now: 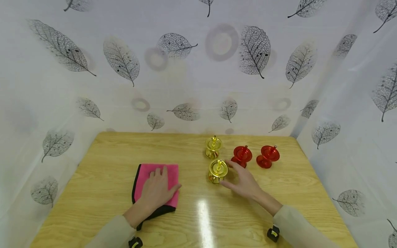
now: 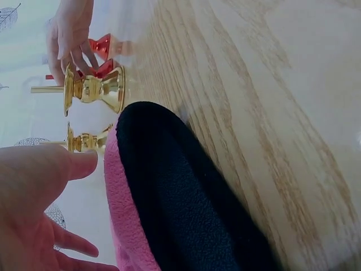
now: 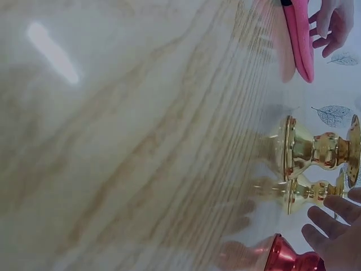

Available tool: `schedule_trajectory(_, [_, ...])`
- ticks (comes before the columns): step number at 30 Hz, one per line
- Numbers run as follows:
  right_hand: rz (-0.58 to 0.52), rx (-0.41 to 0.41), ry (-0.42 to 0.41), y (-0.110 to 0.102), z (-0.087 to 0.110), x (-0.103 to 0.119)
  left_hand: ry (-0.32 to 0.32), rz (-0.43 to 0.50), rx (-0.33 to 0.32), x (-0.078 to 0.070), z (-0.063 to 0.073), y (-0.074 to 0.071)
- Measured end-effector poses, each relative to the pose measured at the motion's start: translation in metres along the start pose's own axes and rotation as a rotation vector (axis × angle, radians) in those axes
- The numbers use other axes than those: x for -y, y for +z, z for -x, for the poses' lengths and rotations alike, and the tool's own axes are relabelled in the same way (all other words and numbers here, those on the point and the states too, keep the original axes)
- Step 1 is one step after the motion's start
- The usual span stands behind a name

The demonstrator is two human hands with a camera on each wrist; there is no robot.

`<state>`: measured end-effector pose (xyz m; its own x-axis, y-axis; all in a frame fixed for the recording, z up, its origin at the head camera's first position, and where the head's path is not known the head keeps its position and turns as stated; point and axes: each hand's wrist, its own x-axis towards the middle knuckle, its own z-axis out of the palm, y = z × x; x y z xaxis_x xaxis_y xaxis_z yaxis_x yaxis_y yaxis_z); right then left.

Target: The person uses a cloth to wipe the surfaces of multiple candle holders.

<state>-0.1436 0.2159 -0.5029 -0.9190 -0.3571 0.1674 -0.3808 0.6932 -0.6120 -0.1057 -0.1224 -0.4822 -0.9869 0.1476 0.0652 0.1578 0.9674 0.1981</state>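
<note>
A folded pink cloth (image 1: 172,175) with black edging lies left of the table's middle. My left hand (image 1: 156,189) is over it with the fingers extended and the thumb out to the side. To the right, a shiny gold candle holder (image 1: 218,169) stands upright, a short spike rising from its dish. Beside it is my right hand (image 1: 246,182), thumb and fingers spread around its right side. The right wrist view shows the fingers (image 3: 333,223) apart, gripping nothing; whether a fingertip touches the holder I cannot tell.
Behind the front holder stands a second gold candle holder (image 1: 213,147). Two red candle holders, one nearer (image 1: 242,155) and one farther right (image 1: 268,156), stand beyond my right hand. A leaf-patterned white curtain (image 1: 192,86) surrounds the wooden table (image 1: 105,179).
</note>
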Motion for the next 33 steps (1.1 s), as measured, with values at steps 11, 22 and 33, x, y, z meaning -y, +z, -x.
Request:
schedule_trajectory(11, [-0.103,0.038,0.075,0.012,-0.016,-0.007,-0.022,-0.019,0.021,-0.007,-0.006,0.003])
schedule_trajectory(22, [-0.209,0.055,0.086,0.021,-0.021,-0.011,-0.024,-0.116,0.041,-0.016,-0.021,0.006])
schedule_trajectory(33, [-0.341,0.084,0.084,0.022,-0.024,-0.008,-0.055,-0.086,0.061,-0.016,-0.037,0.015])
